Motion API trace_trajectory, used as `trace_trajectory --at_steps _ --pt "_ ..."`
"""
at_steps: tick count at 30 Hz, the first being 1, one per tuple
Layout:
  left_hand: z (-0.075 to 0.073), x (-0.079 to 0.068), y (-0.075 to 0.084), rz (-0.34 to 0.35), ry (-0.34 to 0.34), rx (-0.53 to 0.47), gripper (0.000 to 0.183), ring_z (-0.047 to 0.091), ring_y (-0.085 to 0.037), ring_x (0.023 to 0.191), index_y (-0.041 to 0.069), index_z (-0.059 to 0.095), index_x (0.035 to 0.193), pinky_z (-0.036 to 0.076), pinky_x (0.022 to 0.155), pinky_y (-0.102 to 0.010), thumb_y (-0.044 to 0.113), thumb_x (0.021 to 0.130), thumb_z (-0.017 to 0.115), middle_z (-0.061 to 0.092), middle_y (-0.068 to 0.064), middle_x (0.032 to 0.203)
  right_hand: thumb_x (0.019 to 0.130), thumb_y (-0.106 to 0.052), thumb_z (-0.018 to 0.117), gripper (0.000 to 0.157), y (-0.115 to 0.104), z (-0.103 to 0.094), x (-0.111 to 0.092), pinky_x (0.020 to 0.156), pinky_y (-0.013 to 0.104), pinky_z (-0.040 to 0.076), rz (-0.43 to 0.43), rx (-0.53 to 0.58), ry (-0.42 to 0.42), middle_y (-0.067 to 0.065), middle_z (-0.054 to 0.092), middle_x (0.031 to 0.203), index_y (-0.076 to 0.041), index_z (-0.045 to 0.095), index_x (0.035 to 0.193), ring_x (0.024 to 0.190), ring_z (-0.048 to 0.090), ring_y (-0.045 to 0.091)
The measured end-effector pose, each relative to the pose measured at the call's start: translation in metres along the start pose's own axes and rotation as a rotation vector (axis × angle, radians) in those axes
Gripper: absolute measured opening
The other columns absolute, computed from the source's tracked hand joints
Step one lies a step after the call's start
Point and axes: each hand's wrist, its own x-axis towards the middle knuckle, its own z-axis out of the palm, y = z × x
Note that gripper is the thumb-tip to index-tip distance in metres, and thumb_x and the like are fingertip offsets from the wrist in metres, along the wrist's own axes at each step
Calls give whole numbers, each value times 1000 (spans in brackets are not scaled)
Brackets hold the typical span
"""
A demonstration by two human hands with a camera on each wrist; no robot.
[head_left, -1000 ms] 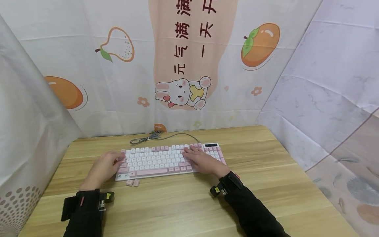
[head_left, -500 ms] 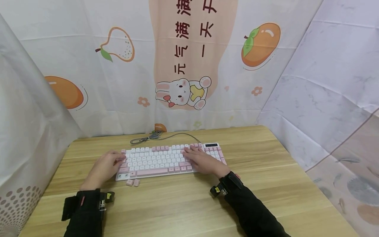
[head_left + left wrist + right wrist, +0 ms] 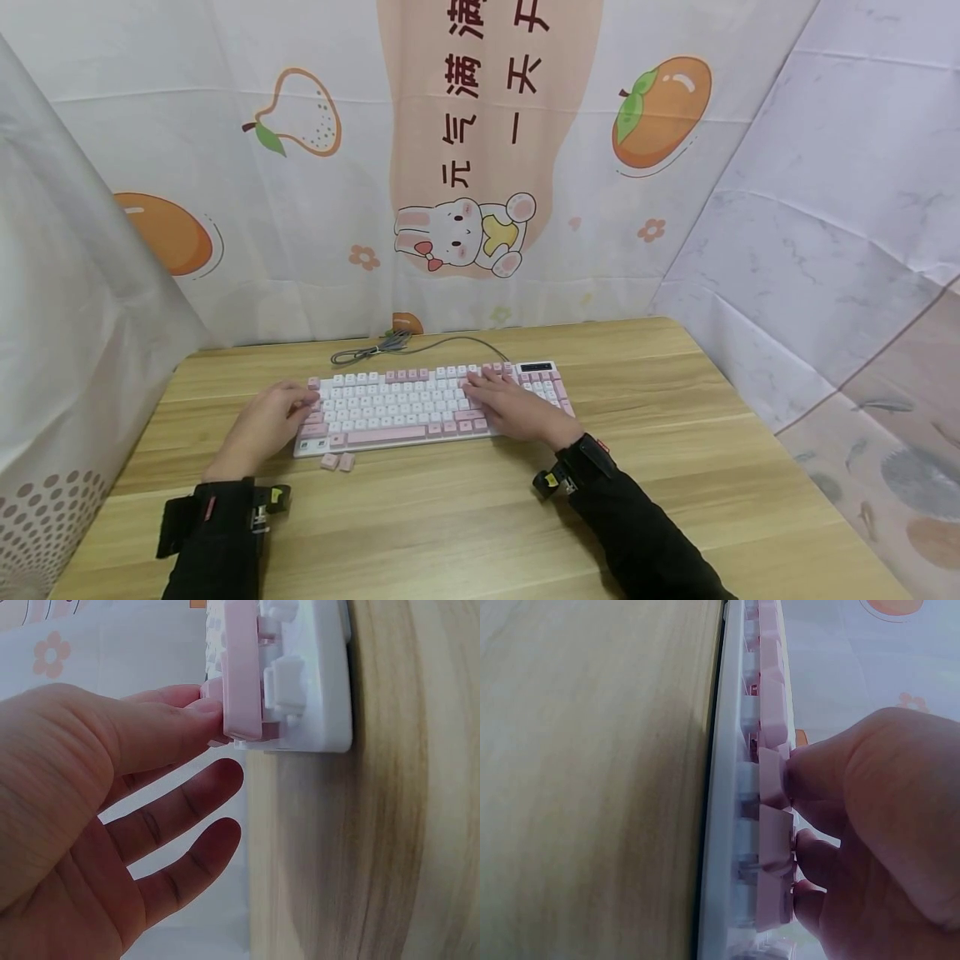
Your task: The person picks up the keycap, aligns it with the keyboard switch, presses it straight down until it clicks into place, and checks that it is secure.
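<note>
A white-and-pink keyboard (image 3: 390,407) lies on the wooden table. At its left edge my left hand (image 3: 266,421) pinches a pink keycap (image 3: 213,688) between thumb and index finger, most of it hidden by the fingers. The other fingers stand apart, loosely bent, in the left wrist view. Bare white switches (image 3: 285,682) show at the keyboard's front left corner. Two loose pink keycaps, one left (image 3: 329,461) and one right (image 3: 347,462), lie on the table just before that corner. My right hand (image 3: 513,407) rests on the keyboard's right part, fingertips touching the keys.
A grey cable (image 3: 367,352), partly bundled, lies behind the keyboard and runs to its back right. The wooden table (image 3: 420,517) meets a printed cloth (image 3: 337,208) at the back. Further cloth (image 3: 825,208) hangs at the right side.
</note>
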Motion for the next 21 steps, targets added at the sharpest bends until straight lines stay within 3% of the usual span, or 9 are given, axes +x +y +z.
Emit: trace_trajectory --at_steps 21 --pt "0 0 -1 39 -7 13 20 59 -32 97 0 71 105 47 84 -52 2 86 64 64 -13 102 102 -16 40 44 0 0 0 108 55 16 -7 8 4 16 31 151 -8 38 144 138 20 41"
